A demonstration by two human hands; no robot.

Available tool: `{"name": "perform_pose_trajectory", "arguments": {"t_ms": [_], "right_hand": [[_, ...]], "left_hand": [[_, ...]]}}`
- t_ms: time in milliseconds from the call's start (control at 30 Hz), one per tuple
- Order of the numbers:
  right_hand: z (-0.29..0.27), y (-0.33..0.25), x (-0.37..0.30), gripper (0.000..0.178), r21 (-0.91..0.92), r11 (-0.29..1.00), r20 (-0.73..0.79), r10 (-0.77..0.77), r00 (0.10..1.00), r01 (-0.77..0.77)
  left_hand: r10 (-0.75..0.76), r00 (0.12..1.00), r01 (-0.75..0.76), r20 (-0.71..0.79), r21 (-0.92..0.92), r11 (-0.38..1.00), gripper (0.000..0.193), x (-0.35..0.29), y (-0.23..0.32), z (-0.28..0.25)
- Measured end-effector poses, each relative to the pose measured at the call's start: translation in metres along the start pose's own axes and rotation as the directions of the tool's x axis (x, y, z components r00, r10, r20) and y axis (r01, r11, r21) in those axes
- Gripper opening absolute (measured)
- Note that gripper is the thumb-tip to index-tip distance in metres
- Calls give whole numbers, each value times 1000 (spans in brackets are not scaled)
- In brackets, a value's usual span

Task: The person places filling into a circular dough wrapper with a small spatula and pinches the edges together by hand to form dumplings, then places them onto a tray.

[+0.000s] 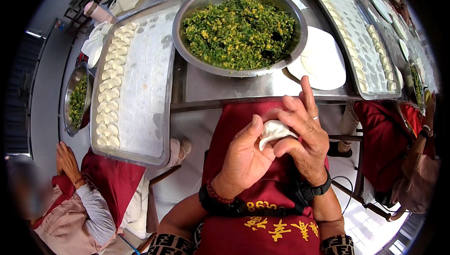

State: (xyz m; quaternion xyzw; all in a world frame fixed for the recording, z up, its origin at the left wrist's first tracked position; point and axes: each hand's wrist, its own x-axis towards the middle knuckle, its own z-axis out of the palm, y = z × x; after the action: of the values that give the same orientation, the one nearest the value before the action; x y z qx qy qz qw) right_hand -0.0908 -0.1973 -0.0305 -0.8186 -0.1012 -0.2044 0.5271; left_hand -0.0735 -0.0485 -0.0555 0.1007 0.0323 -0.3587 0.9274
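Observation:
A pale, half-moon dumpling [274,131] is held up over my red apron, between both hands. My left hand [246,159] has it pinched at its left end by the thumb, the other fingers partly hidden behind. Curled around its right side is my right hand [305,138], thumb and fingers on the dough, one finger pointing up. Beyond my hands stands a wide steel bowl [179,44] heaped with chopped green and yellow filling [236,27]. To its right, a white plate [332,70] carries round dough wrappers [313,59].
On the left, a floured metal tray [145,95] bears a column of dumplings [110,84]. Another tray [368,63] with dumplings lies at the right. A smaller filling bowl [83,70] stands far left. People in red aprons sit on both sides; one's hands [68,161] are together.

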Motion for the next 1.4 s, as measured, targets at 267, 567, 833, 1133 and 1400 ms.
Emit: {"name": "perform_pose_trajectory", "arguments": {"t_ms": [267, 567, 833, 1133, 1400], "right_hand": [[2, 7, 0, 31, -29, 991, 2, -130, 991, 130], [5, 8, -2, 38, -73, 988, -52, -138, 989, 135], [7, -1, -1, 32, 104, 994, -118, -27, 993, 40], [2, 4, -5, 14, 112, 993, -93, -24, 995, 35], [2, 5, -3, 30, 143, 990, -169, 25, 985, 0]], "left_hand": [[48, 981, -17, 190, -162, 987, 49, 8, -8, -5], [43, 990, -18, 135, -184, 983, 48, 10, -7, 0], [50, 982, 1, 181, -269, 963, 49, 10, -11, -13], [94, 982, -67, 161, -170, 983, 52, 15, -13, 0], [117, 967, -66, 225, -222, 973, 43, 19, -11, -12]]}}
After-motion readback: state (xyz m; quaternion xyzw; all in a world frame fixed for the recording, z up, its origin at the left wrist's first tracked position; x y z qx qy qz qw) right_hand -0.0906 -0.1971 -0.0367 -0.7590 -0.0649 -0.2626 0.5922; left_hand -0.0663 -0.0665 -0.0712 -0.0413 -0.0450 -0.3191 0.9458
